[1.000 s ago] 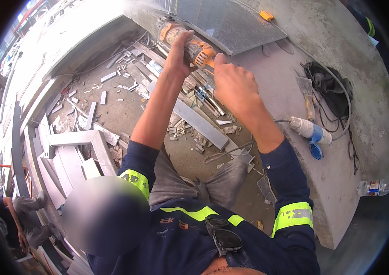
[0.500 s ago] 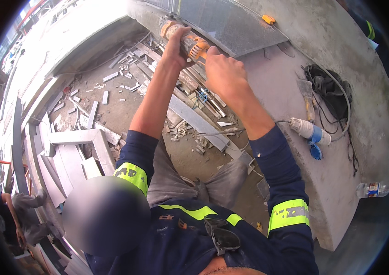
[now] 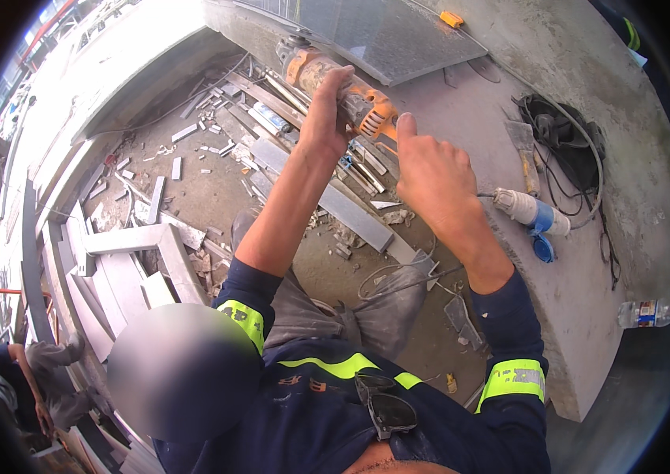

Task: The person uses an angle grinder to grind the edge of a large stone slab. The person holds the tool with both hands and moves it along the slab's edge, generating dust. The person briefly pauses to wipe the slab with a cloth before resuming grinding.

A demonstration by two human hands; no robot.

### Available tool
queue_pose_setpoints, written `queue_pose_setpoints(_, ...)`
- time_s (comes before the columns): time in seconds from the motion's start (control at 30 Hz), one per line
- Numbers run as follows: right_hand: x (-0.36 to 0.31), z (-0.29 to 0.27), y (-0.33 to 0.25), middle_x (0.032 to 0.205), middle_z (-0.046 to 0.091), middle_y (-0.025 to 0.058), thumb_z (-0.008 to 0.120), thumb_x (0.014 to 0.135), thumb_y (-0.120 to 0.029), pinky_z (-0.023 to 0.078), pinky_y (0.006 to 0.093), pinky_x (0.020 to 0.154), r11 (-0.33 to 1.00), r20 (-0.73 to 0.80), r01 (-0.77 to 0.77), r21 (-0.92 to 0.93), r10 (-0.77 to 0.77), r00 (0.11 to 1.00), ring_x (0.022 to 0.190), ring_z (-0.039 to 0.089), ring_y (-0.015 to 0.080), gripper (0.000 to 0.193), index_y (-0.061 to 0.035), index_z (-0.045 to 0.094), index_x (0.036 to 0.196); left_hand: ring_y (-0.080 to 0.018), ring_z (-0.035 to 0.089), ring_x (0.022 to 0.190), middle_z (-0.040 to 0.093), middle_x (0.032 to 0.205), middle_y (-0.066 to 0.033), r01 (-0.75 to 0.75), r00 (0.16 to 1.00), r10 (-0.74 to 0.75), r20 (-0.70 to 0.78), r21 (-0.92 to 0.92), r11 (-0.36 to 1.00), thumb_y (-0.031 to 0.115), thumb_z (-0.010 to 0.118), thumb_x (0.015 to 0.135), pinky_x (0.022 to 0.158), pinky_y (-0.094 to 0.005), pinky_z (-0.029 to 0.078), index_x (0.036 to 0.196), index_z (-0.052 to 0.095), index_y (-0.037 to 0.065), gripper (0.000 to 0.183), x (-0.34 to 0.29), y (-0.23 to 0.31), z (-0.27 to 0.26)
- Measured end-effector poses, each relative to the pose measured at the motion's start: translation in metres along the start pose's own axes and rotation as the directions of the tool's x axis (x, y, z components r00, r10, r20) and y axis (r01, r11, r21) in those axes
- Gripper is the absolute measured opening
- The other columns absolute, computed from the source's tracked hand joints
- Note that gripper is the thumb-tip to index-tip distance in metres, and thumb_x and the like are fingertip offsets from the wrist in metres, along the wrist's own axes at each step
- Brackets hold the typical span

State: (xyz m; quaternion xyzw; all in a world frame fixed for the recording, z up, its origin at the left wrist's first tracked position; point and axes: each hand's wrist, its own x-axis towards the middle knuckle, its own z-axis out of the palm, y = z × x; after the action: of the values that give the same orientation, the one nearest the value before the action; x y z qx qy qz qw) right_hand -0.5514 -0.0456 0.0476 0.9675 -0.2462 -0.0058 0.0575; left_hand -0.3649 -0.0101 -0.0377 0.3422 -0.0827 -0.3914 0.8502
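An orange and grey angle grinder (image 3: 320,73) is held out in front of me, its head pointing to the far left. My left hand (image 3: 328,117) wraps round the middle of its body, thumb on top. At the rear end, my right hand (image 3: 439,170) has its fingers curled and thumb raised against the orange tail. The grinder's head is near the edge of a dark grey stone slab (image 3: 402,38), with a visible space between the tool's body and the slab. What the right fingers enclose is partly hidden.
Offcuts and long strips (image 3: 327,201) litter the ground below. A pale ledge at right carries a white-and-blue cable connector (image 3: 531,212), a scraper (image 3: 526,158) and a black bag (image 3: 564,138). Frame pieces (image 3: 125,238) lie at left, near another person (image 3: 31,383). A bottle (image 3: 647,314) is at far right.
Both hands and the grinder have shifted right and closer to me. More of the tool's body now shows between my hands.
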Motion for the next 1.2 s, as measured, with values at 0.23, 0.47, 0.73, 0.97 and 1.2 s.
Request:
queue_pose_setpoints(0.23,0.009,0.005,0.000,0.096,0.081,0.0248,0.069,0.097,-0.002,0.065,0.0514,0.086,1.000,-0.032,0.013,0.026,-0.012,0.999,0.099,0.081,0.0413,0.032,-0.0003,0.051,0.123,-0.0275,0.077,0.095,0.074,0.103,-0.0114,-0.013,1.000,0.013,0.003,0.027,1.000,0.034,0.072,0.100,0.088,-0.0476,0.066,0.117,0.063,0.005,0.035,0.011,0.004,-0.004)
queue_pose_setpoints(0.47,0.045,0.014,-0.011,0.100,0.081,0.0248,0.068,0.099,-0.004,0.065,0.0500,0.088,0.998,-0.070,0.052,0.048,-0.048,0.996,0.102,0.081,0.0408,0.028,0.0004,0.054,0.123,-0.0230,0.072,0.112,0.074,0.115,-0.0043,0.035,0.999,-0.032,-0.023,0.111,0.993,0.048,0.075,0.093,0.101,-0.0524,0.049,0.122,0.067,0.014,0.046,0.044,0.023,-0.022)
queue_pose_setpoints(0.73,0.079,0.007,-0.031,0.114,0.079,0.0285,0.072,0.092,-0.002,0.060,0.0560,0.099,0.988,-0.008,0.018,0.152,-0.017,1.000,0.115,0.077,0.0447,0.041,0.0010,0.052,0.128,-0.0240,0.070,0.116,0.075,0.122,-0.0049,0.071,0.997,-0.071,-0.009,0.122,0.990,0.050,0.076,0.089,0.106,-0.0552,0.043,0.130,0.068,0.015,0.055,0.086,0.044,-0.047)
queue_pose_setpoints(0.97,0.096,0.007,-0.047,0.114,0.082,0.0202,0.068,0.101,-0.010,0.065,0.0445,0.093,0.998,-0.087,0.026,0.060,-0.021,0.996,0.112,0.080,0.0348,0.028,-0.0009,0.058,0.126,-0.0248,0.069,0.117,0.076,0.121,-0.0046,0.137,0.990,-0.141,0.026,0.126,0.983,0.052,0.076,0.089,0.109,-0.0607,0.035,0.127,0.069,0.016,0.053,0.110,0.062,-0.062)
queue_pose_setpoints(1.2,0.059,0.003,-0.031,0.115,0.079,0.0272,0.073,0.093,-0.005,0.060,0.0546,0.099,0.989,0.002,-0.028,0.147,0.028,1.000,0.114,0.077,0.0433,0.040,-0.0006,0.053,0.127,-0.0222,0.078,0.097,0.077,0.106,-0.0036,0.062,0.996,-0.068,0.063,0.099,0.993,0.046,0.073,0.095,0.094,-0.0494,0.060,0.125,0.065,0.012,0.046,0.062,0.039,-0.038)
